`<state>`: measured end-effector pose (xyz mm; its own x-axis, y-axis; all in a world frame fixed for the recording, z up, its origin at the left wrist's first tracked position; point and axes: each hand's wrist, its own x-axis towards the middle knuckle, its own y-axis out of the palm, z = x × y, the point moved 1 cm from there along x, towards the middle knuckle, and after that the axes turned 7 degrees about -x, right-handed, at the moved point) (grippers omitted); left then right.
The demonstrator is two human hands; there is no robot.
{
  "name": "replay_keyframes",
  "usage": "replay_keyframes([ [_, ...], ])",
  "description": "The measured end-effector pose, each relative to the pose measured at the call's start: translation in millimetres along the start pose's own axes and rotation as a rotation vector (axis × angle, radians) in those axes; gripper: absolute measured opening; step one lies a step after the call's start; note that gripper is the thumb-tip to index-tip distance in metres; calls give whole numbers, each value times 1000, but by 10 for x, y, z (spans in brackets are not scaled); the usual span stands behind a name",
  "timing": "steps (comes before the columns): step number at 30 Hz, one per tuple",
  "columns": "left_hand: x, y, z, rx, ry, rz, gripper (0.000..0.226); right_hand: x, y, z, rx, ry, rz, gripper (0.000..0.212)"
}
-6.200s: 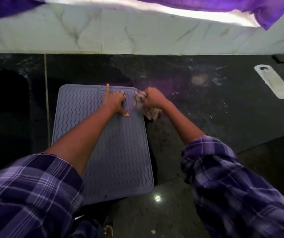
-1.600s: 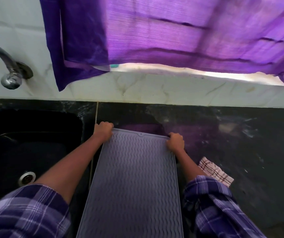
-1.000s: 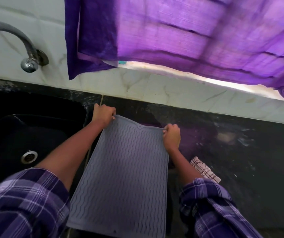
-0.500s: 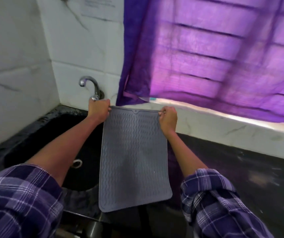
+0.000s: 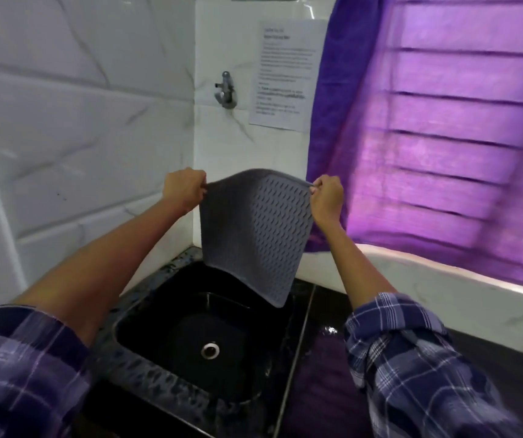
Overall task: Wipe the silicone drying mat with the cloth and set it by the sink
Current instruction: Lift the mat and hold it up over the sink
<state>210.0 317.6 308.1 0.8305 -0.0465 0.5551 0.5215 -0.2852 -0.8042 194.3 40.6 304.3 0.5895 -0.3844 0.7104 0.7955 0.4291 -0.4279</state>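
The grey silicone drying mat (image 5: pixel 254 235) hangs in the air above the far side of the black sink (image 5: pixel 190 336), held up by its 2 top corners. The left hand (image 5: pixel 184 191) grips the left corner with curled fingers; the right hand (image 5: pixel 326 197) pinches the right corner. The mat bows between them, its top edge arched and its lower corner dangling over the basin. A tap (image 5: pixel 226 90) and a printed paper sheet (image 5: pixel 285 74) sit on the far tiled wall, with a purple curtain (image 5: pixel 428 137) at right. The dark counter (image 5: pixel 491 358) runs to the right of the sink.
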Motion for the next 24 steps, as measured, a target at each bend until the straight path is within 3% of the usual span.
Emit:
replay_keyframes([
  [6, -223, 438, 559, -49, -155, 116, 19, -409, 620, -13, -52, -28, 159, 15],
  [11, -350, 703, 893, -169, -217, 106, 17, -664, 952, -20, -71, -45, 221, 13],
  [21, -283, 896, 1081, -364, -147, 128, 14, -715, 1118, -36, -120, 6, 256, 15],
  [24, -251, 902, 1070, -421, -117, 34, 12, -699, 1085, -65, -51, 15, 198, 15],
])
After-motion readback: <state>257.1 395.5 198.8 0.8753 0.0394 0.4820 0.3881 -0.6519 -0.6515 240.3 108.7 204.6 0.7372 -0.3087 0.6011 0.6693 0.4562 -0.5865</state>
